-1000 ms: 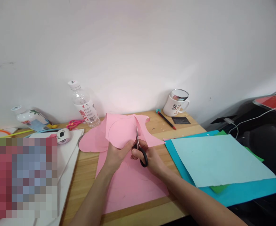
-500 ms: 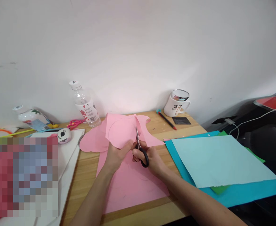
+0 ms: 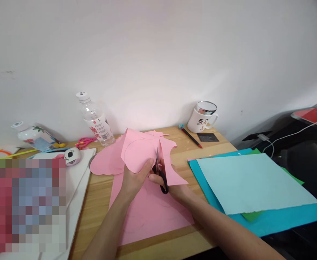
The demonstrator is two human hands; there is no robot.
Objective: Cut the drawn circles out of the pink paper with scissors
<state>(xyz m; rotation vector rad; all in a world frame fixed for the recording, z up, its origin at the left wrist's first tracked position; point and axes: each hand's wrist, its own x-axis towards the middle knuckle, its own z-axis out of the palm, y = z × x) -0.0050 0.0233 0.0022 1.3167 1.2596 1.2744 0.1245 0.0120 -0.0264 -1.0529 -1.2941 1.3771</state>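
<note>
A piece of pink paper (image 3: 138,153) with a round line drawn on it is pinched at its lower edge by my left hand (image 3: 137,177), thumb on top. Black-handled scissors (image 3: 163,182) are gripped in my right hand (image 3: 173,189), their blades pointing up along the right side of the drawn curve. A cut-off strip (image 3: 172,168) of the same paper hangs over the right hand and hides part of its fingers. Beneath both hands lies a larger pink sheet (image 3: 153,224) with faint pencil lines. Pink cut-outs (image 3: 104,162) with rounded edges rest to the left.
Behind stand a clear bottle (image 3: 96,122) and a white mug (image 3: 202,117), with a pencil (image 3: 191,136) and black card (image 3: 207,137) close by. Pale blue paper (image 3: 256,184) tops a stack at right. Pink scissors (image 3: 85,142) and a white board (image 3: 78,195) are at left.
The scissors have moved slightly down and left along the curve. The strip on the right has swung downward and now drapes over my right hand.
</note>
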